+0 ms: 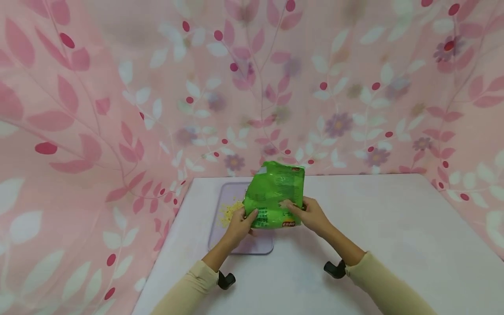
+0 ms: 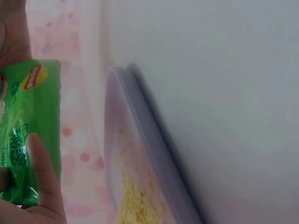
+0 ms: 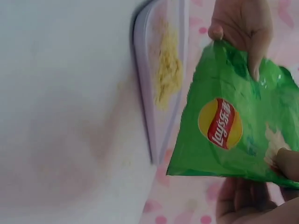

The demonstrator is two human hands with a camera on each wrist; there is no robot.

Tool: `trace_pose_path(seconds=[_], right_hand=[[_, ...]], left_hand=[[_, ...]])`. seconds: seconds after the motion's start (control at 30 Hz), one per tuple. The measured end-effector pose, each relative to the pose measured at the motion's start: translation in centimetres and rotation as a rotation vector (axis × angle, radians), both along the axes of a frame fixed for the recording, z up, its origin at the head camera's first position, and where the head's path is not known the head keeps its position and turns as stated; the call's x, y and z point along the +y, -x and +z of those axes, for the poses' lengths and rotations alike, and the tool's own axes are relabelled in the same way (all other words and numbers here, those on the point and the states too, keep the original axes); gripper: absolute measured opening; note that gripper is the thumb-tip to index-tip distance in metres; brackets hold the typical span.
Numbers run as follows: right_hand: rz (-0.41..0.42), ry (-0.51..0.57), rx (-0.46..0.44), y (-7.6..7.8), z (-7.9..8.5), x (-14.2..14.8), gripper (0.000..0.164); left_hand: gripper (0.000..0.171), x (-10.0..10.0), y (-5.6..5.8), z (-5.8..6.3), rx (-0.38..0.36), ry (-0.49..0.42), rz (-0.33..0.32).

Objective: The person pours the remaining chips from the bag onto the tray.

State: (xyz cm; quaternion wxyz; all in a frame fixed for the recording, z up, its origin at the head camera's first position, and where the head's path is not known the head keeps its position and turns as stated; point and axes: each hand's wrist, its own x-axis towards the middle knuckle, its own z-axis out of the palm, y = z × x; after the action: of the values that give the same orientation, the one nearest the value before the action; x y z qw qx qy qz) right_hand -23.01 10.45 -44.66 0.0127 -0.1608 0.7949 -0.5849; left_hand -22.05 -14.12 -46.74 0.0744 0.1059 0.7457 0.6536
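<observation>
Both hands hold a green Lay's chip bag (image 1: 275, 192) up in front of the body, close over the tray in the head view. My left hand (image 1: 239, 225) grips its lower left corner, thumb on the near face. At the lower right side, my right hand (image 1: 315, 215) pinches the bag with the thumb in front. A red and yellow logo (image 3: 220, 123) shows in the right wrist view. Behind the bag lies a lavender tray (image 1: 252, 248), partly hidden by it. Yellow shredded crumbs (image 1: 228, 213) are heaped on the tray.
The tray stands on a white table (image 1: 366, 218), towards its left back part. A pink floral curtain (image 1: 299, 87) hangs along the back and both sides. Black wrist mounts (image 1: 334, 269) stick out below the sleeves.
</observation>
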Motion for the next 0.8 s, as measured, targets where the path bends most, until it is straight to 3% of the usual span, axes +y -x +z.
trace_pose_path(seconds=[0.1,0.17,0.27,0.4,0.6,0.7,0.8], right_hand=[[-0.064,-0.060,0.090,-0.3,0.1,1.9,0.032],[-0.111,-0.107,0.114,0.0,0.4,3.1,0.030],[-0.128,-0.153,0.046,0.7,0.4,4.6,0.031],[-0.130,-0.220,-0.102,1.9,-1.5,5.9,0.039],[-0.153,-0.325,-0.277,2.7,-4.3,7.0,0.045],[-0.154,-0.389,-0.296,3.0,-4.8,7.5,0.046],[-0.163,-0.455,-0.291,3.1,-5.2,7.9,0.048]], left_hand=[[0.033,1.0,0.3,-0.9,0.069,0.029,-0.019],[0.035,2.1,0.8,-1.1,0.068,0.060,-0.024],[0.035,3.5,1.6,-1.0,-0.042,0.121,-0.021],[0.028,5.0,1.8,-1.3,-0.216,0.225,-0.015],[0.017,7.1,1.4,-3.0,-0.336,0.278,0.047],[0.015,7.7,1.2,-3.1,-0.394,0.278,0.079],[0.018,8.0,0.9,-3.0,-0.403,0.296,0.102]])
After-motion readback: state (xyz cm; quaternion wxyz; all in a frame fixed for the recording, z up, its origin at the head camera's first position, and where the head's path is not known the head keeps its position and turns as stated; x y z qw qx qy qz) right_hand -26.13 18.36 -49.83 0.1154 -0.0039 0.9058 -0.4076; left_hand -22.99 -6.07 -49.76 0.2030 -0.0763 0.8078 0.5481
